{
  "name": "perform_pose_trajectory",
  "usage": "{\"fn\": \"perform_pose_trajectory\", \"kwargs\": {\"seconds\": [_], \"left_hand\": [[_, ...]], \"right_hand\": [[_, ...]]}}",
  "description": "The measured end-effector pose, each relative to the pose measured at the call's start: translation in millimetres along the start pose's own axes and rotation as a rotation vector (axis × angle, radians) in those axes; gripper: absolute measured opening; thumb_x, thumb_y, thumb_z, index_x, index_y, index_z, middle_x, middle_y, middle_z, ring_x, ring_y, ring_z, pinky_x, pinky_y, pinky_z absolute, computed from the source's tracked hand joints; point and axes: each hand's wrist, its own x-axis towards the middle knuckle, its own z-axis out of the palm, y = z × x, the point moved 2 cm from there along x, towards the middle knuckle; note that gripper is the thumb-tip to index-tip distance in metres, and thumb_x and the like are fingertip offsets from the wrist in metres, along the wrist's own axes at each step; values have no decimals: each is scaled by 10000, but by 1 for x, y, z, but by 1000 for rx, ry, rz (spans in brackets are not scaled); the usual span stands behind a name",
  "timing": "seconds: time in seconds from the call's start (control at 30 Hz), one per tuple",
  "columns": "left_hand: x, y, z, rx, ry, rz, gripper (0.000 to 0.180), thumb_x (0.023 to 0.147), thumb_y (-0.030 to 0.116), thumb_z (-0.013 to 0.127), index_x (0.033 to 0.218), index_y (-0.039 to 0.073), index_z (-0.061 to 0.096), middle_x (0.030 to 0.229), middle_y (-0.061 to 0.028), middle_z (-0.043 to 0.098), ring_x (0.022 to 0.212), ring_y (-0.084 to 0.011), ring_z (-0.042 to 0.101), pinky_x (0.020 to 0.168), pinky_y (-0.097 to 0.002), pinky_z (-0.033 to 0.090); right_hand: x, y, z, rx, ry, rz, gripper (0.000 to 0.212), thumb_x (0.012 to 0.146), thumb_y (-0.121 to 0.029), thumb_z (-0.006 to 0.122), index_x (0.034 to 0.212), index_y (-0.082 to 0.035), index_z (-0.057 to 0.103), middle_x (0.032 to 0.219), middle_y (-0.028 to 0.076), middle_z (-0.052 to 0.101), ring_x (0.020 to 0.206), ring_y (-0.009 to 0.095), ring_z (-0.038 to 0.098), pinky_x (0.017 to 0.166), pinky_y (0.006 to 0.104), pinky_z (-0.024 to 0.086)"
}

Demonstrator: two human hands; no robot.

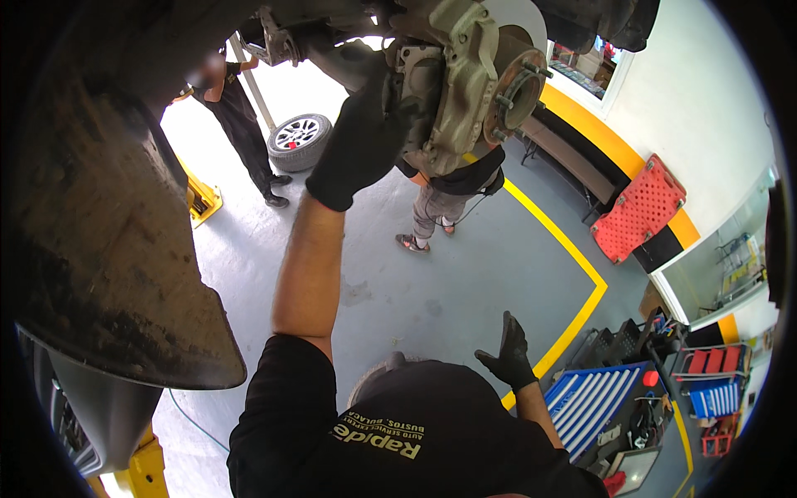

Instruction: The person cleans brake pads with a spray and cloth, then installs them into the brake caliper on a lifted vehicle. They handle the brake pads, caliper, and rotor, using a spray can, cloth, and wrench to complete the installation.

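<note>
My left hand [365, 137], in a black glove, is raised to the wheel assembly overhead. It grips the side of a dirty metal brake caliper [461, 79], thumb against its dark inner part; some fingers are lost against the dark parts behind. Right of the caliper is the bare wheel hub [516, 93] with its studs sticking out. Lower right, my right hand [508, 353], also in a black glove, is held out over the floor. Its fingers are spread, with nothing in them.
A muddy fender liner [124, 241] hangs at left. Two people stand beyond, one by a loose wheel [299, 141], the other [440, 203] behind the caliper. A red creeper [639, 207] leans against the wall. At lower right lies a blue-and-white tool tray [589, 407].
</note>
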Motion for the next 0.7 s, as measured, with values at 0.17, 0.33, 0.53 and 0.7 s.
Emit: {"fn": "perform_pose_trajectory", "kwargs": {"seconds": [0.17,0.33,0.53,0.7], "left_hand": [[0,-14,15,-11,105,86,421,950,45,633,1342,-37,501,1135,-237,741,1030,-371,750,876,-440,592],[-1,-11,13,50,110,100,396,953,76,647,1304,-40,504,1111,-243,734,981,-404,740,843,-450,588],[-23,23,-16,437,121,295,389,912,143,729,1236,-26,596,1056,-186,704,933,-385,698,798,-460,564],[-65,50,-32,728,-186,821,225,884,263,745,1028,100,686,1064,-106,679,953,-281,680,761,-390,538]], "right_hand": [[9,-12,13,40,27,-96,1200,806,-471,872,1654,10,171,1618,295,318,1470,474,359,1179,602,344],[17,-39,4,61,-65,-131,1195,797,-441,890,1647,20,188,1615,289,334,1474,469,361,1186,585,351],[71,-76,-87,469,208,-216,1028,894,-367,835,1650,-30,225,1517,253,474,1343,389,532,1091,499,479],[122,-188,-197,1634,-262,-202,666,1078,-414,582,1588,-45,366,1219,131,682,987,207,707,817,313,570]]}}
